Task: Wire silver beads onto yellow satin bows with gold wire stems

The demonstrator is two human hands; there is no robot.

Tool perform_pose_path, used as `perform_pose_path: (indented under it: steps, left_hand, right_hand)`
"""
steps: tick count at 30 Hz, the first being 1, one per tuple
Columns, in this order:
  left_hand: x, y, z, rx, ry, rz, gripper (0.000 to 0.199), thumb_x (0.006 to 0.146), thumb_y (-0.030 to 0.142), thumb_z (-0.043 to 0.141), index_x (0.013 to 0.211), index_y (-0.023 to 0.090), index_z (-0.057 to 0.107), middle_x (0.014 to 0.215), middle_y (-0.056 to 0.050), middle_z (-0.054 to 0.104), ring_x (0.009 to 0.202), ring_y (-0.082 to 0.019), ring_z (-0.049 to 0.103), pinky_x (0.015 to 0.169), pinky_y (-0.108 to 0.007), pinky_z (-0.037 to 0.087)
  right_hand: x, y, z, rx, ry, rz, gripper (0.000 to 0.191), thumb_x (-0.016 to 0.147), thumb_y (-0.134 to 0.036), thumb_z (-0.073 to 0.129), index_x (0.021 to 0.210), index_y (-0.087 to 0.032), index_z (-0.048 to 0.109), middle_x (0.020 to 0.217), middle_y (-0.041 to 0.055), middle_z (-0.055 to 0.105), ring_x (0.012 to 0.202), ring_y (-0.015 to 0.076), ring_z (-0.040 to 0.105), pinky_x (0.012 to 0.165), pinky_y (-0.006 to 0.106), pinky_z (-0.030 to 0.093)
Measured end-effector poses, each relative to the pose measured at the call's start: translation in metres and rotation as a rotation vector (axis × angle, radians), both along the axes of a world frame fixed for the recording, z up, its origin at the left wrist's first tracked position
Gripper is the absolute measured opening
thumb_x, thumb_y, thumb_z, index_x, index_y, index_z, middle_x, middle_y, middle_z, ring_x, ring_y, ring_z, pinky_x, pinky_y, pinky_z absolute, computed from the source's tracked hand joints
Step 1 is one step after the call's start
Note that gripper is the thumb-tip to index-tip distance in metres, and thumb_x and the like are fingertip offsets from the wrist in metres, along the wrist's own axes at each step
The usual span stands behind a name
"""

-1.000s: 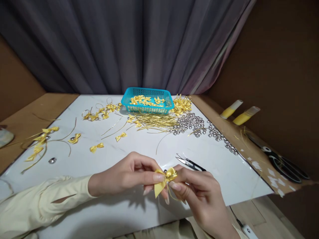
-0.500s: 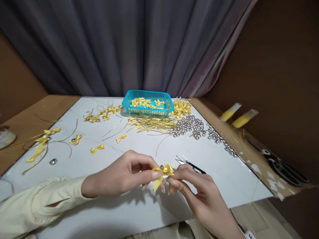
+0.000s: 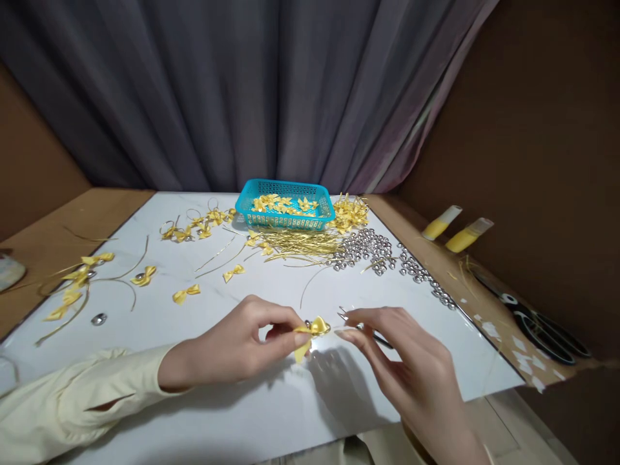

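My left hand (image 3: 252, 342) is closed, pinching a yellow ribbon bow (image 3: 317, 325) between thumb and fingertips. A thin gold wire loop shows at the bow's right side, and a small silver bead peeks out behind it. To the right, my right hand (image 3: 407, 368) has thumb and forefinger apart, with nothing visible between them. It hovers at a pair of small thread snips (image 3: 382, 338) on the white tabletop, hiding their middle; whether it touches them I cannot tell.
A blue basket (image 3: 285, 221) of yellow bows stands at the back. Before it lie gold wires (image 3: 303, 244) and silver beads (image 3: 365, 248). Loose bows (image 3: 186, 294) are scattered leftward. Black-handled scissors (image 3: 537, 323) and two yellow-filled tubes (image 3: 469, 236) lie at right.
My right hand has let go of the bow and moved right, over the snips, its fingers parting. My left hand still holds the bow. The view has shifted slightly.
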State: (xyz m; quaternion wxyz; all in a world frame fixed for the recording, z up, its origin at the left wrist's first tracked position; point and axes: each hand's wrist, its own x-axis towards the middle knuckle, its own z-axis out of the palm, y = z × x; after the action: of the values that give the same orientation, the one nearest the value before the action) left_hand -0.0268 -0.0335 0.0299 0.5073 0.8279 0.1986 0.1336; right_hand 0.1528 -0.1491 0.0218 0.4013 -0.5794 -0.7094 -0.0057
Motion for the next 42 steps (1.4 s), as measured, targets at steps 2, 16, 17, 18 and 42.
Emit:
perform_pose_path:
  steps: [2, 16, 17, 18, 42]
  left_hand:
    - [0.001, 0.000, -0.001, 0.088, 0.003, -0.001, 0.025, 0.087, 0.025, 0.050, 0.073, 0.011, 0.066, 0.059, 0.000, 0.058, 0.054, -0.008, 0.045, 0.054, -0.019, 0.036]
    - [0.000, 0.003, 0.001, 0.051, 0.013, -0.141, 0.020, 0.081, 0.014, 0.049, 0.078, 0.010, 0.068, 0.063, -0.001, 0.062, 0.053, -0.007, 0.042, 0.051, -0.016, 0.033]
    - [0.000, 0.005, 0.001, 0.018, 0.033, -0.137, 0.020, 0.080, 0.016, 0.050, 0.079, 0.010, 0.069, 0.063, -0.001, 0.062, 0.053, -0.008, 0.041, 0.051, -0.016, 0.032]
    - [0.000, 0.006, 0.002, -0.017, 0.054, -0.134, 0.020, 0.080, 0.018, 0.051, 0.080, 0.010, 0.069, 0.063, -0.001, 0.062, 0.054, -0.008, 0.041, 0.051, -0.017, 0.032]
    - [0.003, 0.006, 0.007, -0.414, 0.082, -0.131, 0.028, 0.081, 0.035, 0.054, 0.075, 0.010, 0.065, 0.057, 0.002, 0.046, 0.056, -0.011, 0.040, 0.054, -0.022, 0.033]
  right_hand:
    - [-0.002, 0.003, 0.005, 0.071, -0.165, 0.011, 0.006, 0.089, -0.020, 0.057, 0.087, -0.014, 0.057, 0.077, 0.0074, 0.062, 0.068, 0.0185, 0.052, 0.062, 0.030, 0.038]
    - [-0.006, 0.034, -0.009, 0.131, -0.455, 0.350, 0.036, 0.094, -0.009, 0.034, 0.061, -0.018, 0.043, 0.053, -0.0011, 0.040, 0.051, 0.0140, 0.027, 0.050, 0.029, 0.021]
    - [-0.007, 0.034, -0.010, 0.157, -0.433, 0.354, 0.036, 0.093, -0.007, 0.034, 0.060, -0.019, 0.041, 0.052, -0.0014, 0.039, 0.050, 0.0140, 0.026, 0.049, 0.029, 0.021]
    - [-0.008, 0.035, -0.011, 0.177, -0.408, 0.357, 0.036, 0.092, -0.006, 0.035, 0.060, -0.019, 0.040, 0.051, -0.0017, 0.037, 0.050, 0.0139, 0.025, 0.049, 0.028, 0.021]
    - [-0.002, 0.042, -0.009, -0.053, -0.111, 0.457, 0.030, 0.094, -0.014, 0.038, 0.066, -0.022, 0.030, 0.058, -0.0049, 0.029, 0.051, 0.0105, 0.029, 0.050, 0.025, 0.025]
